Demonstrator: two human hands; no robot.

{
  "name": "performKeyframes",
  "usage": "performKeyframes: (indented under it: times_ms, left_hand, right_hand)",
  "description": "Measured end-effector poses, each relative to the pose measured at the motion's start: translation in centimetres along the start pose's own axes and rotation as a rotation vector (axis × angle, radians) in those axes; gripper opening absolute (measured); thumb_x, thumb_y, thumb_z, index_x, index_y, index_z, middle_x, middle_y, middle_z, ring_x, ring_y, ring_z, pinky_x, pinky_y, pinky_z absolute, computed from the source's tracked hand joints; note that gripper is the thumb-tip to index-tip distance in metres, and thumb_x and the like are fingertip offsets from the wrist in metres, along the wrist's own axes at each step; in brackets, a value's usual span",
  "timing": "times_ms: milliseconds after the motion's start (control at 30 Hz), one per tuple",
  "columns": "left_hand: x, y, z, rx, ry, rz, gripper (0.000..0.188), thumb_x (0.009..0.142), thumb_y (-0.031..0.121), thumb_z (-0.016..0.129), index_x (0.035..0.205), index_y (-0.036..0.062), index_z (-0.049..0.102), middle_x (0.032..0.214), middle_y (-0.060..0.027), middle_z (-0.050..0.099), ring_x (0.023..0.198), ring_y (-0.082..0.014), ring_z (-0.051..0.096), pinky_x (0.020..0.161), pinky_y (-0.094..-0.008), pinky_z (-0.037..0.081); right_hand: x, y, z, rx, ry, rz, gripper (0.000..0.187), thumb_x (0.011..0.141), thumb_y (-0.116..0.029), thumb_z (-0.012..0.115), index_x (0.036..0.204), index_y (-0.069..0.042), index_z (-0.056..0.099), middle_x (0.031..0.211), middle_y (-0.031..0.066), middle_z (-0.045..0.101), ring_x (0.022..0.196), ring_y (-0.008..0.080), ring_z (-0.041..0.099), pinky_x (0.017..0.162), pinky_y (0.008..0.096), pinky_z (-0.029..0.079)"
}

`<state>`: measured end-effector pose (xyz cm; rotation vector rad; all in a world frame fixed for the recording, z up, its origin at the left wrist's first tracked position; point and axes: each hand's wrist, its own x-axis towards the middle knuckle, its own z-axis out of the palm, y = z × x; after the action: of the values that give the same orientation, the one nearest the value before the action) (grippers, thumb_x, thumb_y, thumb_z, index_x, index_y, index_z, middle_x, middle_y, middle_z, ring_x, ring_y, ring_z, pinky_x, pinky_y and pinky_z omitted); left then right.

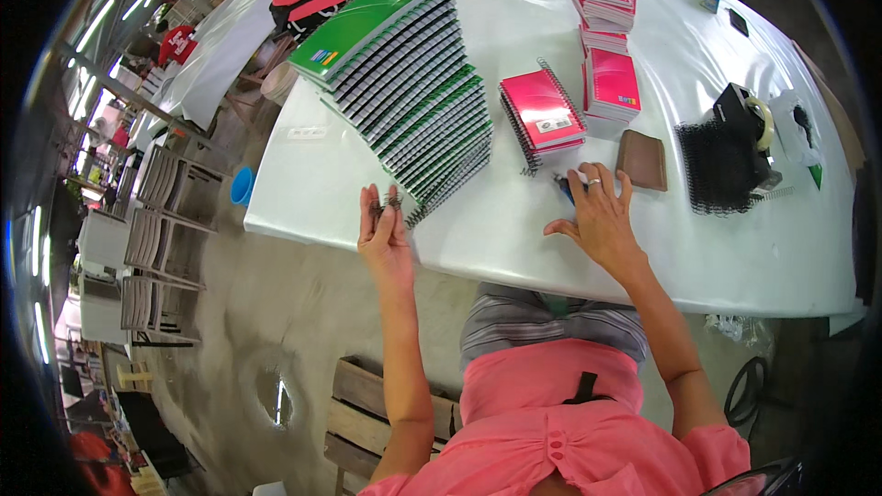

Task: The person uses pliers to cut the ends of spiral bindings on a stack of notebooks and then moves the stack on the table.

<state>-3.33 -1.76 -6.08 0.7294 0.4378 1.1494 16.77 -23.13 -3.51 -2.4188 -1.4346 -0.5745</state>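
**The Leaning Row of Green Notebooks Could Slide**

The left hand (384, 231) is up at the near edge of the white table (514, 230). Its fingers pinch a small dark wire coil (390, 205). The coil sits right beside the low end of a long slanted row of green notebooks (404, 83). The books lean on one another like fallen dominoes. If the hand bumps the low end, I think the row could slip and some books could drop off the table edge, which is very close.

The coil is thin and springy. A loose pinch could let it pop out and fall to the concrete floor (276, 312) below.

The right hand (602, 216) rests on the table with its fingers spread and bent. Its fingertips touch a small blue and white thing (570, 186), maybe a pen or tool. I cannot tell if the hand grips it or only presses on it. If it only presses, the thing could roll away.

Just past that hand stands a short stack of pink notebooks (544, 112) with wire spines, and a brown wallet (642, 160) lies beside it. A quick reach could knock the pink stack over.

A pile of black wire coils (718, 165) lies to the right, next to a tape holder (751, 124). Those wires could tangle together if they get pushed.
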Motion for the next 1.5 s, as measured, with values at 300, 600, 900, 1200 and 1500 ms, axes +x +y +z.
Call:
performKeyframes:
  times_ms: [300, 600, 900, 1200, 1500]
  left_hand:
    - [-3.1, 2.8, -1.8, 0.065, -0.025, 0.061, 0.055, 0.091, -0.008, 0.042, 0.142, 0.0039, 0.027, 0.143, -0.0048, 0.035, 0.133, -0.0273, 0.033, 0.105, -0.0269, 0.038]
    - [-7.8, 3.5, 0.2, 0.078, 0.022, -0.001, 0.056, 0.088, -0.013, 0.042, 0.14, 0.0008, 0.03, 0.145, -0.0082, 0.032, 0.13, -0.032, 0.038, 0.107, -0.032, 0.038]
    - [-8.9, 2.0, 2.6, 0.089, -0.017, -0.077, 0.057, 0.087, -0.013, 0.043, 0.141, 0.0036, 0.03, 0.143, -0.0065, 0.034, 0.131, -0.028, 0.037, 0.101, -0.0259, 0.044]
    - [-9.7, -0.5, 6.5, 0.519, -0.225, -0.054, 0.053, 0.083, -0.016, 0.05, 0.134, -0.0039, 0.041, 0.136, -0.0112, 0.046, 0.122, -0.0283, 0.048, 0.094, -0.0273, 0.043]
    - [-10.0, -8.9, 14.7, 0.935, -0.843, 0.418, 0.045, 0.077, -0.013, 0.059, 0.12, 0.0037, 0.06, 0.129, -0.0129, 0.054, 0.121, -0.0246, 0.051, 0.094, -0.0331, 0.046]
  right_hand:
    - [4.1, -0.9, 3.2, 0.154, 0.045, -0.381, 0.029, 0.069, -0.008, 0.059, 0.097, -0.001, 0.061, 0.105, 0.0063, 0.053, 0.101, 0.0204, 0.048, 0.083, 0.0314, 0.04]
    - [5.7, -2.5, 5.0, 0.053, 0.097, -0.567, 0.013, 0.07, -0.01, 0.06, 0.08, -0.002, 0.062, 0.097, 0.007, 0.051, 0.095, 0.02, 0.05, 0.074, 0.0287, 0.046]
    - [7.0, -6.8, 6.7, 0.486, -0.091, 0.115, 0.022, 0.079, -0.012, 0.062, 0.091, 0.006, 0.057, 0.087, 0.0196, 0.057, 0.073, 0.0356, 0.065, 0.063, 0.0416, 0.052]
    - [1.1, -3.6, 1.0, 1.902, -0.549, 0.411, 0.014, 0.084, -0.001, 0.051, 0.097, 0.001, 0.053, 0.099, 0.0099, 0.059, 0.091, 0.0238, 0.061, 0.085, 0.0327, 0.049]
    - [-2.9, 1.0, -1.1, 2.504, 0.05, 0.812, 0.029, 0.098, -0.027, 0.043, 0.106, -0.004, 0.057, 0.103, 0.0026, 0.058, 0.092, 0.0122, 0.055, 0.079, 0.026, 0.046]
